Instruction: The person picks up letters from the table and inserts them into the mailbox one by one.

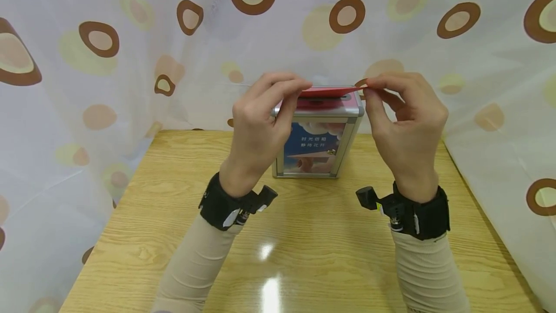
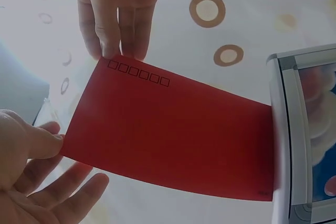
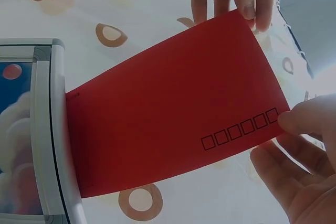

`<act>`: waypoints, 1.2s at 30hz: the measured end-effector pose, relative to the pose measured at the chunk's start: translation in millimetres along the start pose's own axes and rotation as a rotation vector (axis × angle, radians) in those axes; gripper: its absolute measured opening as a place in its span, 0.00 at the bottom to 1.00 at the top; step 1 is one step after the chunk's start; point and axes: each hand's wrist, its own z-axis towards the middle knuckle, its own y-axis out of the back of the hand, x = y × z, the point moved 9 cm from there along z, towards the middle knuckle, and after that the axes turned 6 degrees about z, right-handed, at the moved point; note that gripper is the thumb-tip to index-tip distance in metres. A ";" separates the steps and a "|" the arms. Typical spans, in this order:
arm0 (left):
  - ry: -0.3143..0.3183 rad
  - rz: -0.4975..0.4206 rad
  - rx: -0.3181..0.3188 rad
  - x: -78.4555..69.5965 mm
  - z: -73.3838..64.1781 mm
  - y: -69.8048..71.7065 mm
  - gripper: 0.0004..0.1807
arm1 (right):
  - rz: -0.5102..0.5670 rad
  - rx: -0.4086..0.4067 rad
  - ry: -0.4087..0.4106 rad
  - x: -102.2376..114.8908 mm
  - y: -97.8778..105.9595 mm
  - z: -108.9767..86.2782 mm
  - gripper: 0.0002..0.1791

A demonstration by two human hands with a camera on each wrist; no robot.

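Observation:
A red envelope (image 1: pixel 326 92) with a row of small printed squares stands on edge above a metal-framed letter box (image 1: pixel 312 146). At one corner my left hand (image 1: pixel 264 120) pinches it between thumb and fingers. My right hand (image 1: pixel 406 115) pinches the opposite corner of the same outer end. In the left wrist view the envelope (image 2: pixel 168 129) bows slightly, and its far edge meets the top of the box (image 2: pixel 286 129). The right wrist view shows the envelope (image 3: pixel 163 114) against the box top (image 3: pixel 60 129) too; how much lies inside the slot is hidden.
The box stands upright on a wooden table (image 1: pixel 304 235), near its back edge. A white cloth (image 1: pixel 282 52) with brown and yellow ring patterns hangs behind and along both sides. A small lock (image 1: pixel 331 151) sits on the box front. Both wrists wear black camera straps (image 1: pixel 421 212).

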 end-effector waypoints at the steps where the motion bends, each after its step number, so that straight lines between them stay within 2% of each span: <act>1: 0.009 0.011 0.006 1.8 -0.9 -1.4 0.08 | -0.005 0.005 0.002 -1.0 0.0 -0.5 0.05; 8: 0.124 0.033 0.051 19.6 -8.9 -8.8 0.09 | -0.043 0.028 0.001 -17.8 3.5 -4.7 0.05; 17: 0.232 0.039 0.044 33.5 -15.3 -11.0 0.07 | -0.091 0.040 -0.008 -33.3 7.4 -9.1 0.05; 27: 0.242 0.043 0.062 34.1 -16.8 -14.7 0.06 | -0.151 0.038 -0.009 -45.4 9.3 -11.3 0.06; 36: 0.247 0.129 0.102 40.6 -25.0 -22.9 0.07 | -0.171 0.056 -0.039 -61.0 8.5 -15.2 0.05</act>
